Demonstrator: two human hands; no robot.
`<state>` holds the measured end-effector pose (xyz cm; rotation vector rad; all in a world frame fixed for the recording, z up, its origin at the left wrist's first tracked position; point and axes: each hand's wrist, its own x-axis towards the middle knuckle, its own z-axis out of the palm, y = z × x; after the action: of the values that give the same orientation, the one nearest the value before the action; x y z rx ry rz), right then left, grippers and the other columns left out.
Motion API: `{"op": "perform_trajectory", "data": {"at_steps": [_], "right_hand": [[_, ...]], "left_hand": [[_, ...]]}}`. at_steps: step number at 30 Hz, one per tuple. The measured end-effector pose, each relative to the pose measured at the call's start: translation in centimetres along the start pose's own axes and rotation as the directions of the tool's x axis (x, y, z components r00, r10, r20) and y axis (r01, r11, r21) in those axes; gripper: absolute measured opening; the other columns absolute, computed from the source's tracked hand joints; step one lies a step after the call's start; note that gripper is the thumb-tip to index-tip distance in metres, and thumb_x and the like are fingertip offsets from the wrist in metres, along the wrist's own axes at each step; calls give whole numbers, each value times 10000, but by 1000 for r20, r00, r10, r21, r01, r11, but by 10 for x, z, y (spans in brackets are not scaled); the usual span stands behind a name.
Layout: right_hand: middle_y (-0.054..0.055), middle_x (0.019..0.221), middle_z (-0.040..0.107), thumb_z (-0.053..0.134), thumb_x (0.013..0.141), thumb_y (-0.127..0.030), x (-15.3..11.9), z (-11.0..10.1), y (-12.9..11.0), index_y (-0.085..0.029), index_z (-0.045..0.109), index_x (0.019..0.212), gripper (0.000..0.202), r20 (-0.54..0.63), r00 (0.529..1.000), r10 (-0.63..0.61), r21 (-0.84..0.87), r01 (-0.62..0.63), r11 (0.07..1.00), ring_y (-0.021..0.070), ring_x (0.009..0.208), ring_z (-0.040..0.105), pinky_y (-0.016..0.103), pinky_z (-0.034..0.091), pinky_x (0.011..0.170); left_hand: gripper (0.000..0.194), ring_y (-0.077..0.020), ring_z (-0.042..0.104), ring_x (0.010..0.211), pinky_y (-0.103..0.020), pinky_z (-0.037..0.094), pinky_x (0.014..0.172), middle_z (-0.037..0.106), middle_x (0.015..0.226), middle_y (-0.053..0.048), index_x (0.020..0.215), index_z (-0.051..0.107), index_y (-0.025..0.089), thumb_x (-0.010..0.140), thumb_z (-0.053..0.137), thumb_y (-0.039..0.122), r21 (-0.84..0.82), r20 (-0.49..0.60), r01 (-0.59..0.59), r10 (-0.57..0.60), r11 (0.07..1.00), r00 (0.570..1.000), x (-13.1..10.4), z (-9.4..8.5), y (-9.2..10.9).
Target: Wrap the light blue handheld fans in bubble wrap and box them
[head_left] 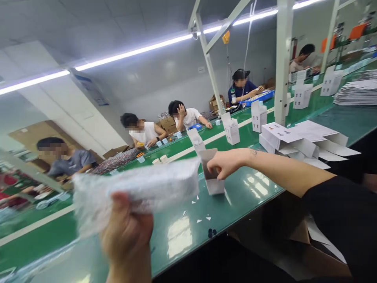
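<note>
My left hand point(126, 228) is closed around a clear plastic bag point(165, 182), long and slightly blurred, whose contents cannot be made out. The bag is held up level above the bench, its right end close to a white cardboard box point(215, 188). This box stands upright on the bench with its top open. My right hand point(220, 163) is at the box's rim, fingers curled over its edge; some fingertips are hidden.
White boxes point(306, 141) lie stacked at the right of the green bench point(244, 196). Several upright boxes point(232, 131) line the conveyor point(182, 155). Paper scraps point(208, 218) and dark bits point(212, 233) lie near the front edge. Several people sit across; a white post point(282, 67) rises beyond.
</note>
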<state>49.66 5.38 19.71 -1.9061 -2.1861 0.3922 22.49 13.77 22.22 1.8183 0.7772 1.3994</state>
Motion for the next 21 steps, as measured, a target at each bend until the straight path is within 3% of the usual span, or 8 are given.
{"op": "perform_trajectory", "data": {"at_steps": [2,4,7,9,12,15,18,21], "right_hand": [[-11,747,640,691,696,-262,11,11,-21,-196,637,889,212,97,975,-200,13,200,980,137,648,573,237,396,576],[14,842,641,693,723,-280,22,29,-27,-188,625,898,209,72,933,-353,26,352,936,154,761,586,248,434,652],[95,1013,612,633,808,-240,37,60,-17,-166,610,947,160,-129,842,-524,-22,526,850,209,1007,535,327,441,858],[126,1051,581,591,856,-255,47,80,-10,-164,594,968,145,-291,791,-539,-28,556,831,226,1087,486,381,406,950],[157,1219,452,687,785,-397,66,104,-13,-181,562,972,312,-488,782,-386,86,484,871,280,1258,342,459,336,1038],[172,1374,243,770,685,-434,85,119,-31,-190,479,1015,503,-536,785,-311,241,495,835,313,1372,167,486,306,1065],[157,1373,223,746,728,-355,99,126,-47,-211,401,1057,498,-516,767,-381,308,581,753,279,1379,184,475,325,1058],[138,1350,225,759,711,-332,104,129,-52,-228,374,1093,553,-489,760,-428,342,618,708,273,1374,182,447,389,1013]], "left_hand": [[596,-238,591,1093,-408,508,906,644,1128,-28,1348,370,306,851,370,635,-160,-64,-81,72,984,995,11,20,-2],[580,-216,597,1052,-353,499,897,632,1108,-53,1260,440,253,793,547,581,-270,-56,-111,100,957,993,17,31,-19],[498,-161,604,926,-288,476,873,617,985,-39,1090,494,203,719,667,486,-226,-2,-47,48,973,999,16,21,-51],[423,-134,586,833,-262,468,826,591,905,-16,1020,489,192,721,658,440,-105,3,-26,26,994,1000,16,4,-60],[362,-144,556,767,-257,456,751,581,853,-5,1006,513,193,744,612,422,270,144,-94,57,958,988,25,-24,-41],[378,-181,569,735,-276,446,698,616,816,-1,1044,556,212,723,610,403,629,372,-191,-76,753,925,41,-39,-2],[427,-216,602,745,-284,443,658,658,846,-21,1086,585,225,690,615,382,787,431,-235,-236,570,871,62,-46,27],[447,-237,621,791,-281,448,659,679,924,-39,1073,618,232,653,632,385,817,498,-313,-320,484,806,81,-53,37]]}}
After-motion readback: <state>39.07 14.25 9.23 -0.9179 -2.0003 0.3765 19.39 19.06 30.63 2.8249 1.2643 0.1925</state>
